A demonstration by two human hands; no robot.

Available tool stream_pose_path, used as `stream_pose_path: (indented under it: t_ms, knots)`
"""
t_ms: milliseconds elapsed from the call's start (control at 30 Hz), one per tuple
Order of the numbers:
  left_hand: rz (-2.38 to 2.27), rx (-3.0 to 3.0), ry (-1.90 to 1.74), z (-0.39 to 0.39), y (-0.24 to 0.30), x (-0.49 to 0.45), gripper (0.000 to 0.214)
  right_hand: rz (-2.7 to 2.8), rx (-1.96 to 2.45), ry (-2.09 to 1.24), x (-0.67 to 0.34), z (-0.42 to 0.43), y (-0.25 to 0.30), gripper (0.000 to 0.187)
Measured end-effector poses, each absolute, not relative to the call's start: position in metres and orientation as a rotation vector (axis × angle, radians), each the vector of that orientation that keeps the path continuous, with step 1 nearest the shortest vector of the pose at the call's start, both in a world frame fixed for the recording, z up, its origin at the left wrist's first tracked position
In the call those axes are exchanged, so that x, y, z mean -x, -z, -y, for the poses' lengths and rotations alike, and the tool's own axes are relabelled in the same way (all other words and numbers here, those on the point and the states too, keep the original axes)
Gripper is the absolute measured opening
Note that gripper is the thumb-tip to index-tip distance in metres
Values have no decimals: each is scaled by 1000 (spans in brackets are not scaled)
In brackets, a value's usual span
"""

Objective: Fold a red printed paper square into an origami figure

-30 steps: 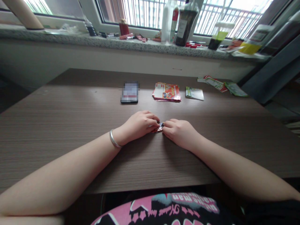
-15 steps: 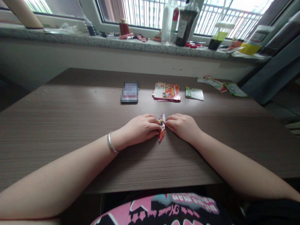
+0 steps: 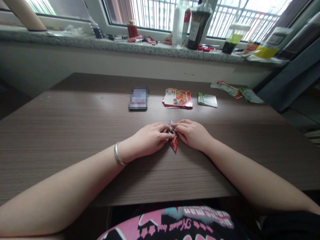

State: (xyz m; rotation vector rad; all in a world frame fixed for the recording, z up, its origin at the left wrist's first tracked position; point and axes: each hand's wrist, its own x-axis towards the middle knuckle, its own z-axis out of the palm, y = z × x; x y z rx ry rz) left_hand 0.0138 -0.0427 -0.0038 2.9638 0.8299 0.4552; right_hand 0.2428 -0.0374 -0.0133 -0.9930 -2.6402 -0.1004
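Note:
A small folded piece of red printed paper point(image 3: 174, 143) stands upright on the wooden table point(image 3: 75, 126) between my two hands. My left hand point(image 3: 147, 138), with a silver bangle at the wrist, pinches its left side with curled fingers. From the other side my right hand point(image 3: 192, 133) pinches the top of the same paper. The paper's lower point sticks out below the fingertips; its upper part is mostly hidden by them.
A phone point(image 3: 138, 99) lies face up at the table's far middle. To its right sit a stack of red printed sheets point(image 3: 178, 98), a green sheet point(image 3: 207, 99) and more leaflets point(image 3: 236, 90). Bottles and jars point(image 3: 197, 23) crowd the stone windowsill behind.
The folded paper went from lying low between my fingertips to standing upright, and its lower tip now points down-right. Both hands shifted slightly away from me along the table.

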Motion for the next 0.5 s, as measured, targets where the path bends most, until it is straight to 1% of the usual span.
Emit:
stream_pose_path:
  t_ms: [300,500]
  knots:
    - [-827,-3020,-385,43,3,-13,34,2615,1094,14,-240,37,12,25]
    - [-787,-3061,-439,42,1,-13,31,2615,975,64,-245,35,15,20]
